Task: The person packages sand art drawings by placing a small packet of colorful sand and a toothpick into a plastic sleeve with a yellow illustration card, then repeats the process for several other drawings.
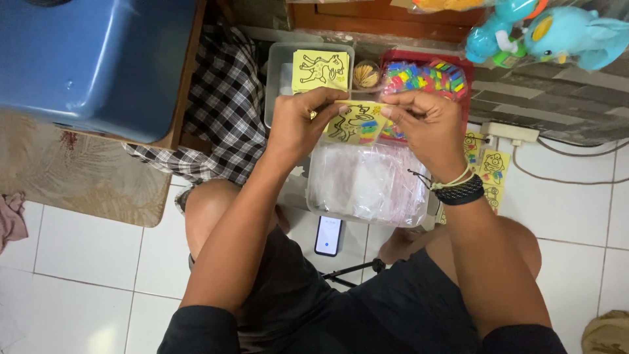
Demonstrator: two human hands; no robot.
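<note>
Two hands: both raised over the tubs, holding one yellow card (357, 122) between them.
Left hand (298, 124): fingers curled, thumb and forefinger pinching the card's left edge; a ring shows on one finger.
Right hand (426, 128): fingertips pressed together on the card's upper right corner; cord bands on the wrist.
Card: yellow, with a black line drawing partly filled in colour, held flat-on above the clear tub (367, 183).
Clear tub: full of clear plastic bags, just under the card.
Grey tub (278, 72): behind the hands, with a second yellow card (320, 69) lying in it.
Red tray (429, 75): packed with small bright packets, beside the grey tub.
More cards (493, 169): on the tiles at the right.
Phone (328, 235): on the floor between the knees.
Blue stool (98, 56): upper left.
</note>
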